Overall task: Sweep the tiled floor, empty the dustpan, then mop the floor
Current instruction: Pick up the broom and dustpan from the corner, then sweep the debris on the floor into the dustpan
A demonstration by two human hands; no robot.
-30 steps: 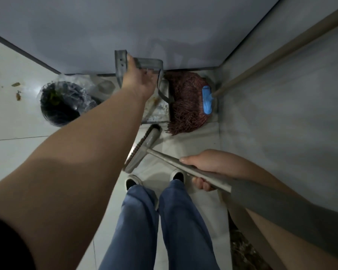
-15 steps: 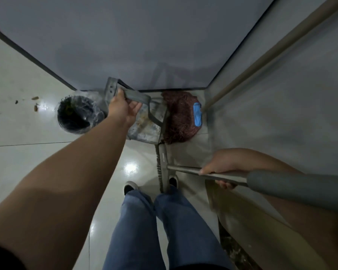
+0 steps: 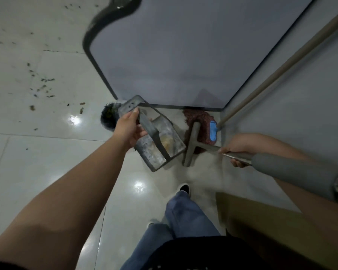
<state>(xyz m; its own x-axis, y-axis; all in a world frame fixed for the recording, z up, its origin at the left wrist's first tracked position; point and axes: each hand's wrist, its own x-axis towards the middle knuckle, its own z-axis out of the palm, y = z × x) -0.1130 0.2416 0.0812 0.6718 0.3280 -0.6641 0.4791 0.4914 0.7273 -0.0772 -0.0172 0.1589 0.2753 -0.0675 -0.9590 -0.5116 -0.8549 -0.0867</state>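
Observation:
My left hand (image 3: 129,128) grips the flat grey handle of a metal dustpan (image 3: 160,145), lifted and tilted above the floor with pale residue inside. My right hand (image 3: 235,151) holds the metal shaft of a grey broom (image 3: 191,145), whose head stands on the floor beside the dustpan; its grey foam grip (image 3: 293,170) runs toward me. A reddish string mop (image 3: 200,121) with a blue clamp lies in the corner, its tan pole leaning up the wall. Dark crumbs (image 3: 41,84) are scattered on the white tiles to the left.
A black-lined bin (image 3: 108,117) sits behind the dustpan, partly hidden by it. A large grey panel (image 3: 183,51) with a dark rim stands ahead, a wall on the right. A brown wooden surface (image 3: 261,227) is at lower right. My legs in jeans stand below.
My left hand has pulled the dustpan away from the corner and lifted it toward me. The broom head has swung right beside the mop. My view has turned left, showing more littered floor.

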